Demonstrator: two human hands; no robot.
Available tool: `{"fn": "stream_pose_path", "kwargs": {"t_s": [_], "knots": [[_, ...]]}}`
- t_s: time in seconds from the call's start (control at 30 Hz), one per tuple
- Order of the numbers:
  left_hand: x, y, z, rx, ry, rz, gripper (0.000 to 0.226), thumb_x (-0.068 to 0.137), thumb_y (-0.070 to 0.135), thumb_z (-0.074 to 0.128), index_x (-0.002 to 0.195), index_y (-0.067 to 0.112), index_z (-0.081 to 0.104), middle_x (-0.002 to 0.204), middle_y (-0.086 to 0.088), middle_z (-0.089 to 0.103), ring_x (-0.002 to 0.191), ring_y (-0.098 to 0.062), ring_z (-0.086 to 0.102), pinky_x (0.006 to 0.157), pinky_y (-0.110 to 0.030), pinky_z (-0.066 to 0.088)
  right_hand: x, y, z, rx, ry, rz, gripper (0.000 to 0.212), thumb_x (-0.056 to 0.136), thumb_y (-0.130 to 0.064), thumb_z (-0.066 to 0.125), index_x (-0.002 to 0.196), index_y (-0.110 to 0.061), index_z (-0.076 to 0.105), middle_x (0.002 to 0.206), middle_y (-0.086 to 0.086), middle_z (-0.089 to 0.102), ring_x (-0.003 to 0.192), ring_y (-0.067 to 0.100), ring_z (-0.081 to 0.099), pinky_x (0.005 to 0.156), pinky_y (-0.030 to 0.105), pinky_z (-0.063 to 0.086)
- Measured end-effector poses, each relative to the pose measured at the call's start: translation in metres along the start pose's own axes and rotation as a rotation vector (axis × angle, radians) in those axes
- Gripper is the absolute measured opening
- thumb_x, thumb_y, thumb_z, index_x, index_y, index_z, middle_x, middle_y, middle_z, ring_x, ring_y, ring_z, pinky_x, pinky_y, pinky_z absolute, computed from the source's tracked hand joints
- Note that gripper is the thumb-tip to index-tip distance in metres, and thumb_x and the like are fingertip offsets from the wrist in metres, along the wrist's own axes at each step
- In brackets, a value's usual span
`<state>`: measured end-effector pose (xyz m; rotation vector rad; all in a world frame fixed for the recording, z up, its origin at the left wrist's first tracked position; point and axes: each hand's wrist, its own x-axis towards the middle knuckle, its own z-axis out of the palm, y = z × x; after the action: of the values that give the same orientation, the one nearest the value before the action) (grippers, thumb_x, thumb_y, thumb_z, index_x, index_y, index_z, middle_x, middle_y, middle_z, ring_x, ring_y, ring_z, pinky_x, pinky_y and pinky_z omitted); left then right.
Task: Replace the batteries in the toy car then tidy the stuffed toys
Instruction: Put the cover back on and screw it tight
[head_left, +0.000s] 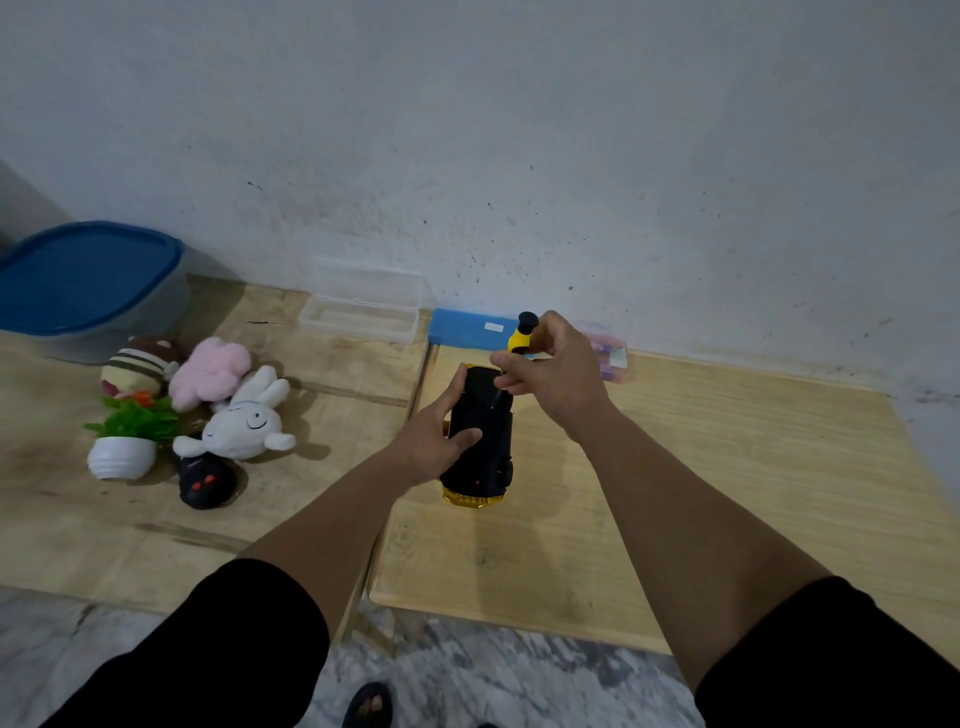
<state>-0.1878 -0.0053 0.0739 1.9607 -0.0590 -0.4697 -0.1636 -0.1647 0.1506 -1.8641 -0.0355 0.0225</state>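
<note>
Battery swap under way | left hand (434, 444) grips upturned toy car (480, 431) on desk (675, 493) | right hand (550, 371) fingers pinch screwdriver (522, 335) at its underside | next: steady turning, likely freeing cover | stuffed toys (218, 400) await.

Both forearms bare, black sleeves to elbows, reaching forward and converging. Left hand (434, 441) palm down, fingers curled round left side of upturned toy car (480, 436), thumb across its black underside, steadying it. Right hand (553, 371) raised above car's far end, wrist bent down, fingers pinching yellow-and-black screwdriver (522, 335), held near upright, tip down on car's underside.
</note>
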Motion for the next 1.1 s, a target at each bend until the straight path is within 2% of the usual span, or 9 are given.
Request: {"fn": "stream_pose_path", "kwargs": {"t_s": [0.1, 0.2, 0.4, 0.53, 0.7, 0.8, 0.9, 1.0, 1.1], "knots": [[0.000, 0.002, -0.001, -0.031, 0.003, -0.020, 0.081, 0.094, 0.024, 0.057, 0.144, 0.053, 0.000, 0.146, 0.005, 0.039, 0.120, -0.021, 0.052, 0.098, -0.048, 0.047, 0.001, 0.003, -0.001, -0.080, 0.040, -0.020, 0.033, 0.080, -0.020, 0.073, 0.099, -0.009, 0.049, 0.090, 0.004, 0.056, 0.059, 0.018, 0.065, 0.051, 0.017, 0.052], [0.000, 0.004, -0.001, -0.016, 0.004, -0.020, 0.081, 0.094, 0.024, 0.056, 0.145, 0.050, -0.001, 0.147, 0.004, 0.038, 0.119, -0.020, 0.052, 0.097, -0.048, 0.048, 0.002, 0.005, -0.001, -0.104, -0.019, -0.024, 0.025, 0.085, -0.019, 0.067, 0.107, -0.015, 0.057, 0.087, 0.008, 0.058, 0.061, 0.014, 0.065, 0.056, 0.017, 0.053], [0.000, 0.001, -0.007, -0.032, 0.024, -0.021, 0.081, 0.095, 0.021, 0.055, 0.145, 0.050, -0.002, 0.144, 0.004, 0.040, 0.116, -0.020, 0.054, 0.093, -0.043, 0.051, 0.003, 0.006, -0.004, -0.126, -0.149, 0.046, 0.010, 0.092, -0.009, 0.054, 0.100, -0.005, 0.059, 0.090, 0.012, 0.061, 0.066, 0.011, 0.064, 0.062, 0.015, 0.056], [-0.002, 0.002, 0.000, 0.012, -0.011, 0.001, 0.082, 0.094, 0.024, 0.056, 0.146, 0.049, -0.001, 0.146, 0.005, 0.038, 0.121, -0.019, 0.050, 0.102, -0.045, 0.044, 0.002, 0.008, -0.001, -0.211, -0.059, -0.022, 0.016, 0.086, -0.022, 0.065, 0.094, -0.010, 0.057, 0.081, 0.006, 0.063, 0.059, 0.010, 0.062, 0.053, 0.013, 0.052], [-0.002, 0.005, 0.007, -0.018, -0.023, 0.015, 0.081, 0.094, 0.025, 0.057, 0.145, 0.051, -0.001, 0.148, 0.004, 0.039, 0.124, -0.023, 0.050, 0.104, -0.049, 0.042, 0.001, 0.013, 0.005, -0.292, 0.021, -0.066, 0.021, 0.086, -0.034, 0.064, 0.088, -0.016, 0.053, 0.078, -0.001, 0.060, 0.069, 0.014, 0.060, 0.065, 0.023, 0.047], [0.002, 0.008, 0.000, -0.051, 0.019, 0.000, 0.081, 0.095, 0.020, 0.054, 0.147, 0.046, -0.002, 0.148, 0.006, 0.035, 0.124, -0.022, 0.049, 0.101, -0.046, 0.045, 0.000, 0.012, 0.001, -0.238, 0.047, -0.130, 0.013, 0.092, -0.026, 0.055, 0.103, -0.019, 0.056, 0.072, -0.011, 0.056, 0.069, 0.004, 0.056, 0.064, 0.017, 0.040], [0.004, 0.010, -0.009, -0.110, 0.048, 0.028, 0.080, 0.095, 0.018, 0.053, 0.146, 0.047, -0.002, 0.152, 0.005, 0.031, 0.124, -0.023, 0.051, 0.099, -0.046, 0.047, -0.002, 0.022, -0.006, -0.303, -0.024, -0.102, 0.022, 0.092, -0.016, 0.055, 0.113, -0.019, 0.059, 0.071, -0.018, 0.049, 0.066, 0.000, 0.047, 0.068, 0.022, 0.037], [0.004, 0.014, -0.013, -0.171, 0.037, 0.044, 0.083, 0.095, 0.020, 0.054, 0.144, 0.052, -0.006, 0.156, 0.005, 0.023, 0.122, -0.022, 0.053, 0.090, -0.041, 0.053, -0.011, 0.038, -0.006, -0.392, -0.088, -0.022, 0.034, 0.087, -0.028, 0.062, 0.122, -0.028, 0.060, 0.090, -0.005, 0.066, 0.083, 0.013, 0.056, 0.075, 0.030, 0.043], [0.005, 0.018, -0.011, -0.222, 0.028, 0.057, 0.089, 0.094, 0.021, 0.057, 0.141, 0.055, -0.012, 0.158, 0.004, 0.016, 0.119, -0.021, 0.056, 0.078, -0.030, 0.057, -0.019, 0.045, -0.002, -0.272, -0.159, 0.076, 0.045, 0.087, -0.036, 0.062, 0.130, -0.040, 0.050, 0.104, -0.002, 0.068, 0.092, 0.013, 0.059, 0.081, 0.035, 0.049]]}}
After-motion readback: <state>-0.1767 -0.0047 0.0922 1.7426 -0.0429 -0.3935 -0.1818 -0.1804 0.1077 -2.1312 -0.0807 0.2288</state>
